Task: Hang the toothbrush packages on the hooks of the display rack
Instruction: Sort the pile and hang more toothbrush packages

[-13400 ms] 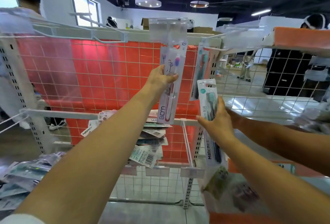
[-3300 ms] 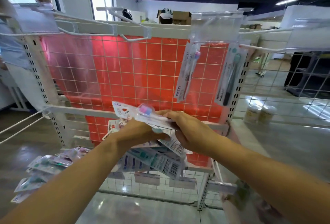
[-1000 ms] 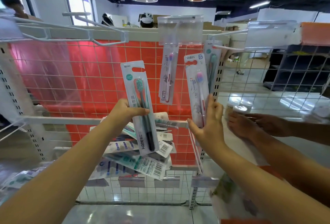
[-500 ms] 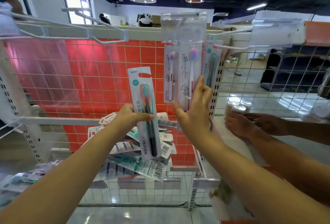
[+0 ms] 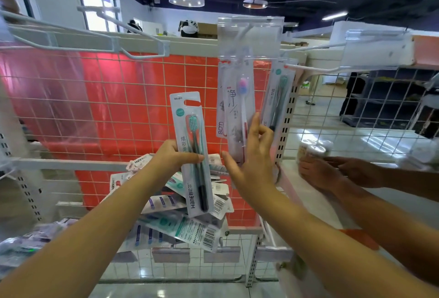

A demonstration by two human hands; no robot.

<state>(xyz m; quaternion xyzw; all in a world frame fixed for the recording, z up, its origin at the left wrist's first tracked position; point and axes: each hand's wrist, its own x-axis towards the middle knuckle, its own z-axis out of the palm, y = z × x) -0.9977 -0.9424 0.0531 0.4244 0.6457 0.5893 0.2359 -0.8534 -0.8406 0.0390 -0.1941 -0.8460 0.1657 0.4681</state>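
My left hand [image 5: 169,158] grips a green toothbrush package [image 5: 193,155] upright in front of the red-backed wire display rack [image 5: 133,98]. My right hand [image 5: 253,155] is raised at the lower end of a pink toothbrush package [image 5: 240,112]. Its index finger lies straight along the package edge and its thumb is spread to the left. That package hangs from the middle hook [image 5: 242,33], in front of another package of the same kind. A green package [image 5: 278,98] hangs on the hook to the right.
A pile of loose toothbrush packages [image 5: 190,226] lies in the wire basket below. An empty hook [image 5: 142,45] juts out at the upper left. Another person's hands [image 5: 320,171] handle small cans [image 5: 313,148] on the shelf to the right.
My right hand lifted the pink package up to the middle hook, where it now hangs, and the grip has loosened. My left hand keeps the green package at about the same height.
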